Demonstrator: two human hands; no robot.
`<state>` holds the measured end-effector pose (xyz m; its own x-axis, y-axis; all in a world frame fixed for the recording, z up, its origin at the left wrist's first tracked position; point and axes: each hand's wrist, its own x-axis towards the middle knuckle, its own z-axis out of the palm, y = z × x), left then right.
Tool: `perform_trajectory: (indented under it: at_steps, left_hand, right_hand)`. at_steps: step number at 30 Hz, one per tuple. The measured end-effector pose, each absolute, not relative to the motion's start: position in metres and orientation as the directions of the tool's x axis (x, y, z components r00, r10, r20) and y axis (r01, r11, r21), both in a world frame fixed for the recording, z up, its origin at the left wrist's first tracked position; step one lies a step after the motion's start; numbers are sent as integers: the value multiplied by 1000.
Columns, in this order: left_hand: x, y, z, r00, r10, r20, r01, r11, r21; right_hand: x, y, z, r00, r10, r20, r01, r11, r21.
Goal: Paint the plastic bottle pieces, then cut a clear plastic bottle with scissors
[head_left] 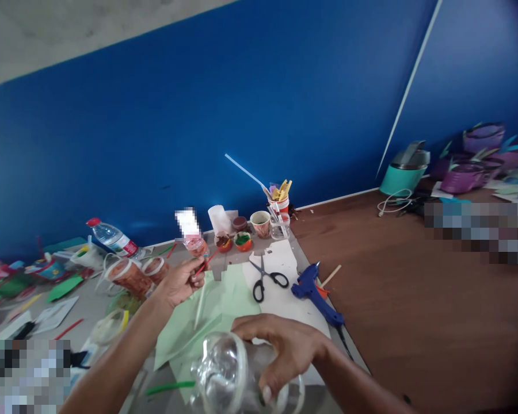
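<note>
My left hand (183,283) is closed in a pinch around a thin red strip (206,263), possibly a straw or pipe cleaner. My right hand (282,348) curls over a clear plastic bottle piece (224,368) with whitish bands round it, lying on its side close to me. A green strip (170,387) pokes out to the left of that piece. Under both hands lie pale green paper sheets (176,333) and white paper (304,316). Black-handled scissors (263,279) rest open on the paper, with a blue glue gun (317,296) to their right.
Small paint pots (243,241), a patterned paper cup (261,225) and a cup of tools (280,201) line the blue wall. At left stand a water bottle (114,238) and brown-painted containers (129,276). A teal appliance (404,172) and purple baskets (464,172) are far right.
</note>
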<state>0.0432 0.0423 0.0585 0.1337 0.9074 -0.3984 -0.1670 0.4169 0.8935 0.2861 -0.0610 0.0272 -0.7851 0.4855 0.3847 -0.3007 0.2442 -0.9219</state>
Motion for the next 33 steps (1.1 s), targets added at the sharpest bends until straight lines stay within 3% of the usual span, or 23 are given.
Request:
perform_trajectory:
  at_steps: [14,27,30,33]
  left_hand:
    - [66,58,59,36,925,-378,-156,378,912]
    - [69,44,53,9,882,-471,-100,469,877]
    - [63,35,49,-67,923,-380,-136,368,920]
    - [57,16,43,-125,975,-183,-165,161,973]
  right_hand:
    - [286,-59,23,-774,511,375,-320,197,-927]
    - [287,-61,21,-738,558,380,-427,50,-903]
    - [287,-62,16,-704,595,388,-541,-94,-836]
    - [285,-62,12,-584,732,351,-656,-171,-735]
